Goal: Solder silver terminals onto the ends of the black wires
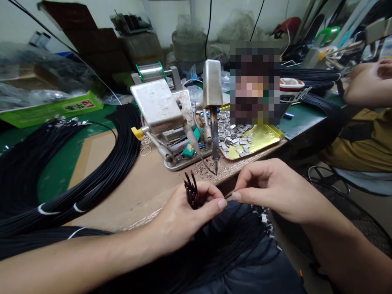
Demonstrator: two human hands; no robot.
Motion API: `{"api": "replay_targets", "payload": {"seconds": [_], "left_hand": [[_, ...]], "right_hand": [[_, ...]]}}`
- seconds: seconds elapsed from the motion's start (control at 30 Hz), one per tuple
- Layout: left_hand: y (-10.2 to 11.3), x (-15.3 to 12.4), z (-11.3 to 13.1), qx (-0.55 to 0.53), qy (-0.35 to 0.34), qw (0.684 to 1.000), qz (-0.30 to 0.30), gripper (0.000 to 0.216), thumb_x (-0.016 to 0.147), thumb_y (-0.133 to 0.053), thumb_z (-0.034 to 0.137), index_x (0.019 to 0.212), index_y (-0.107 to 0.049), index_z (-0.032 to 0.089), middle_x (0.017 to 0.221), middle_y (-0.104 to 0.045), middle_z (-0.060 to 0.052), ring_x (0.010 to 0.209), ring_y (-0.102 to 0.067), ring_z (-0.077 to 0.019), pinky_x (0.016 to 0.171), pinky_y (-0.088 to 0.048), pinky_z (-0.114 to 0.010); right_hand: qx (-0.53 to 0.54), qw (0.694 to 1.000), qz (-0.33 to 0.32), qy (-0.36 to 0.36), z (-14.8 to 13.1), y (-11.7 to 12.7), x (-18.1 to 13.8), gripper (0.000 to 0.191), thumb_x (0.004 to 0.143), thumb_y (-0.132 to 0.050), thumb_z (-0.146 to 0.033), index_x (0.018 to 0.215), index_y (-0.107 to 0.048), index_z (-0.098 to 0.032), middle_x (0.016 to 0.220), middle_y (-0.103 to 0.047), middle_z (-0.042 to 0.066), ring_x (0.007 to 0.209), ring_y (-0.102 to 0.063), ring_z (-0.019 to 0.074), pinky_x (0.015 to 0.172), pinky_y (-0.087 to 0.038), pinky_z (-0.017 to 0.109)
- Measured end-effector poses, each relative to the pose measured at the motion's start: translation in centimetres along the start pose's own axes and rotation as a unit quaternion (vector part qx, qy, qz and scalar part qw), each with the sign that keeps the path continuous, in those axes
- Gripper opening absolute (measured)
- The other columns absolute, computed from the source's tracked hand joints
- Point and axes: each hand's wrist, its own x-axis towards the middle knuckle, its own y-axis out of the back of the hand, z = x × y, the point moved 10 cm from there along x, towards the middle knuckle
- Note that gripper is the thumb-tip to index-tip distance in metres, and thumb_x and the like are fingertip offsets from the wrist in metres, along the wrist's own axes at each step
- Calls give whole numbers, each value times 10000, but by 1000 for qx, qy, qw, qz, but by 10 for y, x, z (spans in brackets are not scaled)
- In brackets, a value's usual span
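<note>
My left hand (190, 212) is closed around a bundle of black cables (191, 191), whose stripped ends with red wire tips point upward. Between thumb and fingers of my right hand (269, 188) is the end of a single black cable (228, 196), which runs across to my left fingertips. Just beyond both hands, a soldering iron (215, 143) points tip-down from its metal stand (159, 106). More black cables (232, 241) lie across my lap, with small metal connectors (263, 218) at their ends.
Coiled black cables (122, 159) tied with white bands lie at the left. A gold tray (266, 141) holds many small metal connectors. Behind the iron stands a solder spool (150, 72). Another person's hand (367, 83) is at the far right.
</note>
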Motion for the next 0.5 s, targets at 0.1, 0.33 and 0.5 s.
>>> {"api": "replay_targets", "payload": {"seconds": [0.1,0.33,0.5], "left_hand": [[-2,0,-4,-17,11,1000,-9,207,787,-702,356,743,-700,154,654,-630,-9,618,-526,-138,565,-399,-237],[-1,2,-6,-45,30,999,-6,202,776,-705,343,713,-670,154,636,-625,7,567,-476,-109,527,-361,-220],[6,4,-6,-56,39,997,28,194,742,-747,326,794,-695,146,637,-614,14,567,-476,-103,514,-340,-212]], "right_hand": [[68,997,-14,18,1,-10,3,166,731,-798,-287,702,-702,-154,642,-657,0,576,-551,116,521,-405,223],[96,992,4,81,-1,-11,17,130,781,-764,-294,779,-718,-172,735,-715,12,672,-637,151,636,-484,269],[-235,908,259,229,-23,60,18,134,880,-625,-207,937,-745,-191,907,-701,69,873,-631,223,820,-469,372]]}}
